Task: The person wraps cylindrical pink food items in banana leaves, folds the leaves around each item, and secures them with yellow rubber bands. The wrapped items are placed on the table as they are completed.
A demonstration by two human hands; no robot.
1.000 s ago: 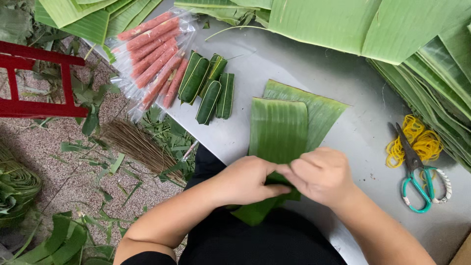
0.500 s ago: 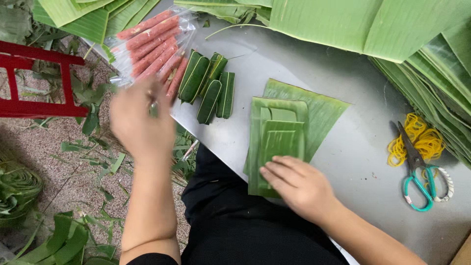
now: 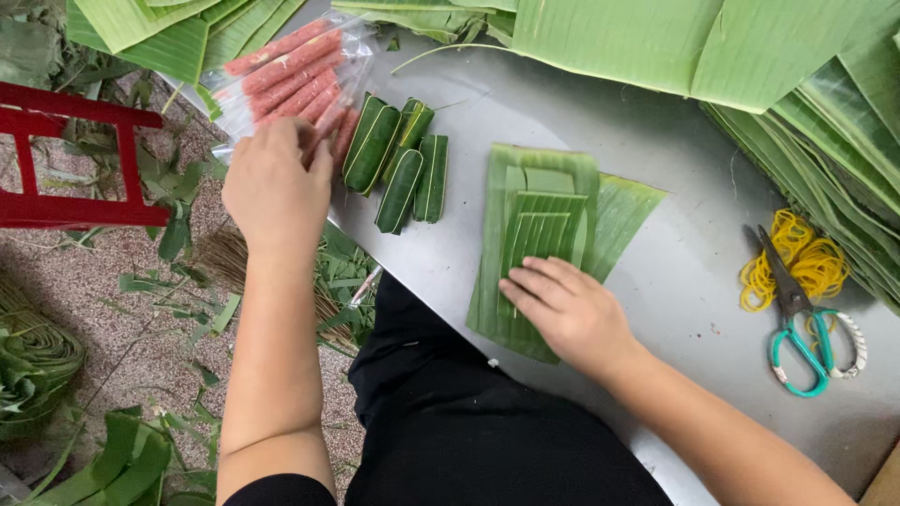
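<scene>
My left hand (image 3: 275,183) reaches into a clear plastic bag (image 3: 281,66) of pink sausage-like rolls at the table's left edge; its fingers curl over the rolls, and whether it grips one is hidden. My right hand (image 3: 565,307) lies flat, fingers apart, on a stack of cut banana leaf pieces (image 3: 539,220) laid on the grey table (image 3: 675,281). Several finished leaf-wrapped rolls (image 3: 398,164) lie between the bag and the stack.
Large banana leaves (image 3: 656,42) pile along the table's far and right sides. Green-handled scissors (image 3: 797,328) rest on yellow rubber bands (image 3: 802,262) at right. A red stool (image 3: 70,159), leaf scraps and a small broom (image 3: 220,258) are on the floor at left.
My two hands were together folding the leaf stack. My left hand then left it and moved up-left to the bag of pink rolls, while my right hand stayed pressing the leaves flat.
</scene>
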